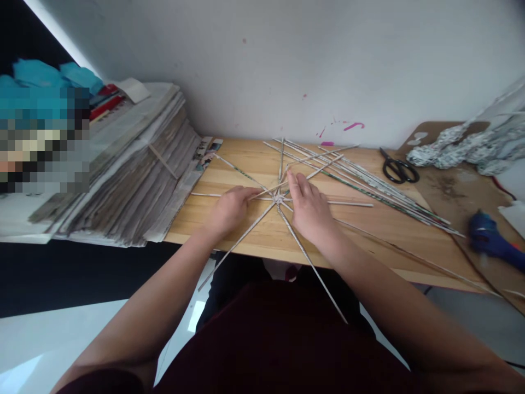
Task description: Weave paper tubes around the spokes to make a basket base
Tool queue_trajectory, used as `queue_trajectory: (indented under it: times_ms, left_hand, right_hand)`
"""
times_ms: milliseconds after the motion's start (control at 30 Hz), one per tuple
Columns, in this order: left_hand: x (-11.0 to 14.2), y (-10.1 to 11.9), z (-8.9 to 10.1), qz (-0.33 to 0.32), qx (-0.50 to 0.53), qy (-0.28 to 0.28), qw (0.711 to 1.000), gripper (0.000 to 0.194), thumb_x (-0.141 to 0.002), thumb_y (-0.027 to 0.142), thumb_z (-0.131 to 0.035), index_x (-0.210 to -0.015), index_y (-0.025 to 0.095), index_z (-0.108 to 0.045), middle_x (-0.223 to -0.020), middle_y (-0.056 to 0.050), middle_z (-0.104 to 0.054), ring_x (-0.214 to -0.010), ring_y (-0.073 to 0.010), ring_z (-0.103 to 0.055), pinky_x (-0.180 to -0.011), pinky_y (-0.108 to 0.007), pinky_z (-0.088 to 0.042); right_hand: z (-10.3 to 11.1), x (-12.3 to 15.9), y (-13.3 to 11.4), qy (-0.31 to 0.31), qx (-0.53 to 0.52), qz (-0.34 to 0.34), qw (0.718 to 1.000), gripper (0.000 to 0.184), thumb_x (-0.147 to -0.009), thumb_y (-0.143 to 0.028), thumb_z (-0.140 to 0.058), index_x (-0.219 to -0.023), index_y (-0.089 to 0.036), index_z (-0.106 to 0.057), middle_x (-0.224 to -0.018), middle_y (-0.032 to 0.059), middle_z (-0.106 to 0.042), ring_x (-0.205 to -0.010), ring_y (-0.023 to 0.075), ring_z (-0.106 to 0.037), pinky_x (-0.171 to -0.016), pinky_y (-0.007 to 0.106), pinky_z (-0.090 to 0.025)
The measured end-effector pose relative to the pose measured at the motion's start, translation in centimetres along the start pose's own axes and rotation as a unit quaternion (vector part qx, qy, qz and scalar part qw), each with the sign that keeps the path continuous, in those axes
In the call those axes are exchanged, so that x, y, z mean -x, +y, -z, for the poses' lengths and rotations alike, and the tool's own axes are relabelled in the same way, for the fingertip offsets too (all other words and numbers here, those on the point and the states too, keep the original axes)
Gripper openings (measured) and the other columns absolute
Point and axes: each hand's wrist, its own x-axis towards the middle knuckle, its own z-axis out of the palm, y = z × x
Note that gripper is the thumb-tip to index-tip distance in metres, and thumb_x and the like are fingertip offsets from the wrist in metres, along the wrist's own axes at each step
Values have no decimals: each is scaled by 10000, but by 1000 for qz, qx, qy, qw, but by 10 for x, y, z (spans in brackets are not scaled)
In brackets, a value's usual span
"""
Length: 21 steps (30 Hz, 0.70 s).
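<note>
Thin rolled-paper sticks form a star on the table, crossing at a small woven centre (279,199). My left hand (229,210) is left of that centre, its fingers closed on a thin paper stick (268,190) that slants over the star. On the other side, my right hand (309,208) lies over the star's right-hand spokes. Its fingers are bent together around the same stick near an upper spoke; the thumb is hidden. Two spokes, a left one (238,247) and a right one (314,265), stick out past the table's front edge.
Loose paper sticks (369,186) lie in a bundle to the right. Behind them are black scissors (397,168). A blue glue gun (494,238) rests on brown board at far right, near bundled paper strips (447,145). A tall newspaper stack (135,169) stands left; a wall rises behind.
</note>
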Motion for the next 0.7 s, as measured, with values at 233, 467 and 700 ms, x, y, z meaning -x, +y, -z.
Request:
queue_trajectory:
  times_ms: [233, 467, 700]
  left_hand:
    - [35, 6, 54, -4, 24, 116, 993, 326, -979, 302, -512, -1217, 219, -718, -1036, -71, -725, -946, -182, -673, -885, -302, -533]
    - [68, 19, 167, 22, -190, 283, 940, 305, -956, 260, -540, -1179, 285, -746, -984, -23, -664, -814, -134, -620, -780, -250, -515]
    - [76, -45, 267, 223, -350, 277, 866, 332, -968, 302, -498, -1174, 210, -741, -1009, -26, -695, -840, -154, -567, -855, -284, -471]
  right_hand:
    - [-7, 3, 7, 71, -13, 38, 997, 877, -800, 7, -420, -1624, -117, -147, -1489, 214, -514, -1308, 337, -517, -1026, 508, -471]
    - [-22, -6, 18, 71, -11, 49, 996, 627, -840, -28, -426, -1458, -118, -477, -1337, 178, -651, -1233, 324, -587, -1013, 492, -498]
    - [-25, -6, 28, 99, -32, 70, 992, 498, -902, -118, -433, -1383, -126, -560, -1240, 178, -704, -1150, 320, -644, -976, 479, -520]
